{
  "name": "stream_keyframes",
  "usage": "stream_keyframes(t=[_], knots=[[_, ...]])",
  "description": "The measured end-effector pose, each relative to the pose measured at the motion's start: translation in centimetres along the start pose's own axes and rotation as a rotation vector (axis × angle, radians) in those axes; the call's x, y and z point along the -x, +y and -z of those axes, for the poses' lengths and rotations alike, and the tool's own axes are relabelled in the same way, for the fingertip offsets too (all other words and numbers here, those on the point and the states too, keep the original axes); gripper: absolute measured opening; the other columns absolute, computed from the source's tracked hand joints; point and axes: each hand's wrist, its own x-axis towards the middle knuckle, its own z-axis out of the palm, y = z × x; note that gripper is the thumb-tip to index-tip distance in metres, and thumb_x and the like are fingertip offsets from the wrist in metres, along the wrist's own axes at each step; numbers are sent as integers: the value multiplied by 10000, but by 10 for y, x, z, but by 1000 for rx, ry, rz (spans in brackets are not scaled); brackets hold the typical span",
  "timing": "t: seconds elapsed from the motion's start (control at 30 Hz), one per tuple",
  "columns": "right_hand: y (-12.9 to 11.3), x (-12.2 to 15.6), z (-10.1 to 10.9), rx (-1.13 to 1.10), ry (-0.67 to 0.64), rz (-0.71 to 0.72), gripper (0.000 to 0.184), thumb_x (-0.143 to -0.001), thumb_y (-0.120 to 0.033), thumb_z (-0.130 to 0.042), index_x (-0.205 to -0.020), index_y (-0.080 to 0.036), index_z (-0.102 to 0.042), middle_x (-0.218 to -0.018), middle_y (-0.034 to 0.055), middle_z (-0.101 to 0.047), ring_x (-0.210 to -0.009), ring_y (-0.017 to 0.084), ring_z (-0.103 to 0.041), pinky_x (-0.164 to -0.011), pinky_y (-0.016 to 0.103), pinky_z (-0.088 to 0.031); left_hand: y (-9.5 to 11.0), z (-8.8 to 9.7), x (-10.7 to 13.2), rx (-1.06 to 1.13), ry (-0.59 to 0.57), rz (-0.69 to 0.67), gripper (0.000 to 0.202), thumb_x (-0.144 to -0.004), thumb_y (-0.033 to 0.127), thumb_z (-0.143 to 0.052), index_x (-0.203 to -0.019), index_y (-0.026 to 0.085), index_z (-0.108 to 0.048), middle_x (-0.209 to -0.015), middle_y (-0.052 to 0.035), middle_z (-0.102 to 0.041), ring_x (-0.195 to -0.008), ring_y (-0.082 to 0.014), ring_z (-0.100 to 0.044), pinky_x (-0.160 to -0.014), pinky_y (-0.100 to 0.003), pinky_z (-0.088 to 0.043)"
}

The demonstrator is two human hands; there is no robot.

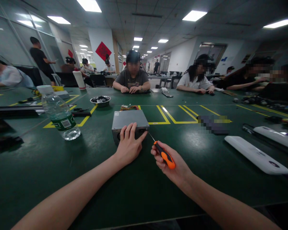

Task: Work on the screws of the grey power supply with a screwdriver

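A grey metal box (129,119), like a computer power supply, lies on the dark green table (134,182) in front of me, coloured wires showing at its far end. My left hand (128,145) rests on its near face with fingers pressed against it. My right hand (169,163) is closed round the orange and black handle of a screwdriver (163,154). The thin shaft points up and left, and its tip meets the box's near right corner.
A clear water bottle (60,113) stands to the left. A metal bowl (100,101) sits beyond the box. Two white elongated devices (256,155) lie at right. Yellow tape lines mark the table. Several people sit along the far side.
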Motion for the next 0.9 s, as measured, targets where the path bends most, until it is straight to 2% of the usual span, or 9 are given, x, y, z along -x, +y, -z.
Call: stream_keyframes(t=[0.17,0.33,0.67,0.9], knots=[[-2,-1,0,-40,-60,-8,266,-857,-254,-451,-689,-90,-578,-571,18,-529,-363,14,-389,-335,110,-307,0,-1,0,-11,6,-7,493,-766,187,-541,-1242,301,-481,-1390,-124,-266,-1285,-336,-228,-1028,-528,-181],[1,-1,2,-46,-60,-14,263,-848,-250,-445,-683,-92,-575,-557,13,-518,-362,17,-385,-329,113,-294,1,0,1,-23,4,-10,486,-764,202,-549,-1238,288,-488,-1391,-127,-273,-1287,-341,-222,-1027,-531,-182],[12,-2,4,68,-164,-46,239,-814,-281,-487,-677,-105,-572,-530,-3,-524,-339,14,-375,-325,121,-267,-1,1,2,14,9,-22,453,-765,194,-556,-1202,309,-517,-1423,-109,-239,-1301,-337,-206,-1037,-533,-163],[14,-7,2,124,-165,-27,223,-783,-297,-520,-668,-111,-564,-526,-4,-533,-336,14,-375,-333,127,-246,-4,4,4,3,-13,-46,409,-793,238,-520,-1199,188,-514,-1409,-174,-263,-1310,-330,-207,-1048,-516,-175]])
